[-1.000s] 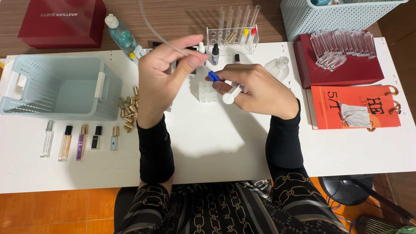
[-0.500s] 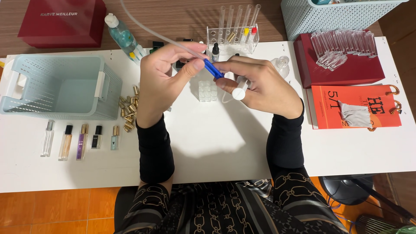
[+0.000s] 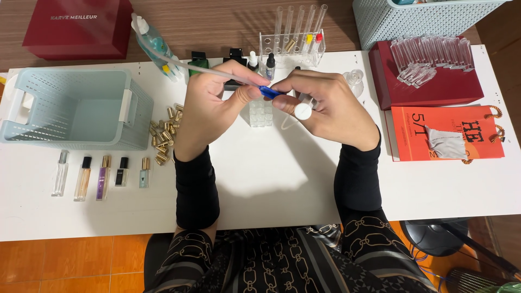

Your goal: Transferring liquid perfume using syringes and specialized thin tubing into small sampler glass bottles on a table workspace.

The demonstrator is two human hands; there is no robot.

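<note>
My left hand (image 3: 214,108) pinches the near end of a long clear plastic tube (image 3: 187,65) that runs up and left over the table. My right hand (image 3: 331,108) grips a small syringe-like piece with a blue tip (image 3: 269,92) and a round white end (image 3: 303,111). The blue tip meets the tube's end between my fingertips. Both hands hover above a small clear block of vials (image 3: 260,115) on the white table (image 3: 271,179). My fingers hide the body of the syringe-like piece.
At the left are a light blue basket (image 3: 32,81), a heap of gold caps (image 3: 164,133) and a row of small perfume bottles (image 3: 100,176). Behind my hands are a test-tube rack (image 3: 296,40) and dropper bottles (image 3: 269,65). At the right are a red box with clear tubes (image 3: 434,89) and an orange booklet (image 3: 434,135).
My hands have closed in on each other. The blue tip has swung up and left to meet the tube's end, and the tube now lies lower across the table.
</note>
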